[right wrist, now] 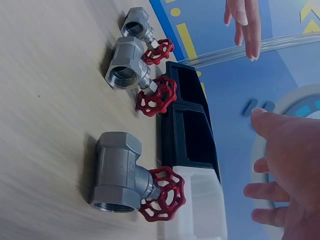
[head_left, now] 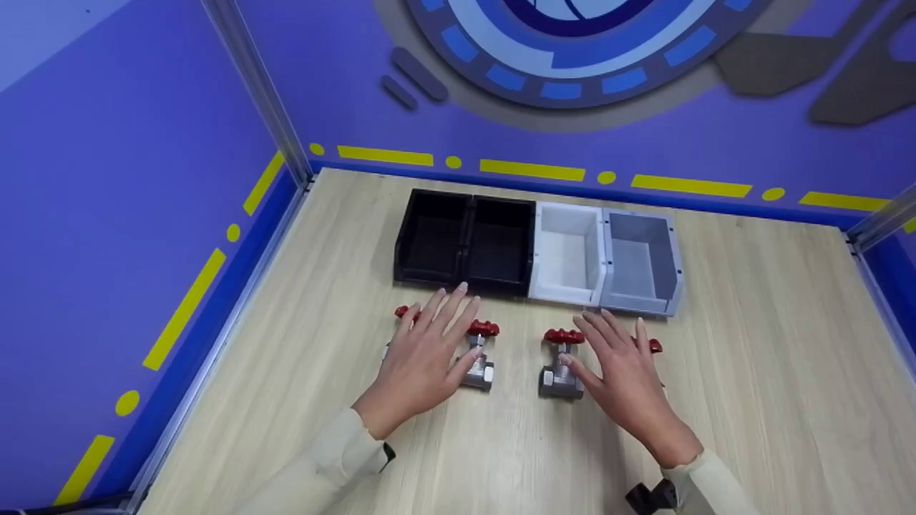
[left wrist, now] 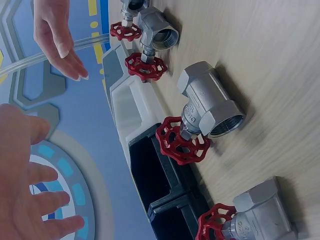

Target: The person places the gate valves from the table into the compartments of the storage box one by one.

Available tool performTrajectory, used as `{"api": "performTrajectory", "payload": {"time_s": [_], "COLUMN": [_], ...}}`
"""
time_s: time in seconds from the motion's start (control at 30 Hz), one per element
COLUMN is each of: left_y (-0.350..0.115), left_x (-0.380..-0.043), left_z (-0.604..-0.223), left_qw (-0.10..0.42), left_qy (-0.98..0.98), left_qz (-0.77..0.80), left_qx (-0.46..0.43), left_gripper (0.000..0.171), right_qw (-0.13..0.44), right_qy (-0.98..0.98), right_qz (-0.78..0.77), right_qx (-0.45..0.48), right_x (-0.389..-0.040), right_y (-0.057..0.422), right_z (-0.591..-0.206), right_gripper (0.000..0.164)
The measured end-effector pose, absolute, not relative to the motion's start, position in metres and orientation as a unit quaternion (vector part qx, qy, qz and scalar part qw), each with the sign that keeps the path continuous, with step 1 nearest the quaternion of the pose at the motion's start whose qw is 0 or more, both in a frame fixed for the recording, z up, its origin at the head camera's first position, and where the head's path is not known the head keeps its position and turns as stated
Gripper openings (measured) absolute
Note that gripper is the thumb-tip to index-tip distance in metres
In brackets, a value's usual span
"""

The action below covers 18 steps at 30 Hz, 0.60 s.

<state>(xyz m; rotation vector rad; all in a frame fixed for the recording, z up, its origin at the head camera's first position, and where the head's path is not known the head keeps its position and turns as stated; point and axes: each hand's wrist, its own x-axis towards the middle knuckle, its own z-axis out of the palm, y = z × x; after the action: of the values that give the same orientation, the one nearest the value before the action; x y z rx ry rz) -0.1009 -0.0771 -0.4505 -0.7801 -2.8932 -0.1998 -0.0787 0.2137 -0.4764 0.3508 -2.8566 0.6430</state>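
My left hand (head_left: 422, 361) hovers with spread fingers above two metal gate valves with red handwheels. The inner left valve (head_left: 478, 373) shows beside the thumb; the outer one is mostly hidden under the hand. Likewise, my right hand (head_left: 631, 383) is held over another pair, its thumb near the inner right valve (head_left: 562, 385). In the left wrist view, a silver valve (left wrist: 205, 97) lies on the table with its red handwheel (left wrist: 182, 142) toward the bins, the hand apart from it. The right wrist view shows a similar valve (right wrist: 117, 172) below the raised hand. Neither hand grips anything.
Behind the valves stands a row of bins: two black bins (head_left: 466, 280), a white bin (head_left: 567, 295) and a grey bin (head_left: 639, 305). They sit on a light wooden table (head_left: 308, 300), bounded by a blue back wall (head_left: 343, 93) and a left wall panel.
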Motion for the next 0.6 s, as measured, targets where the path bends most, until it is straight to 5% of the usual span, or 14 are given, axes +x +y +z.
{"api": "performTrajectory", "payload": {"time_s": [0.6], "left_y": [-0.079], "left_x": [-0.093], "left_z": [-0.466], "left_qw": [0.094], "left_qy": [-0.963], "left_qz": [-0.085], "left_qx": [-0.239], "left_gripper": [0.059], "right_qw": [0.088], "right_qy": [-0.954], "right_qz": [0.269], "right_qx": [0.099], "right_x": [-0.085], "right_y": [0.192], "right_z": [-0.484], "right_gripper": [0.049]}}
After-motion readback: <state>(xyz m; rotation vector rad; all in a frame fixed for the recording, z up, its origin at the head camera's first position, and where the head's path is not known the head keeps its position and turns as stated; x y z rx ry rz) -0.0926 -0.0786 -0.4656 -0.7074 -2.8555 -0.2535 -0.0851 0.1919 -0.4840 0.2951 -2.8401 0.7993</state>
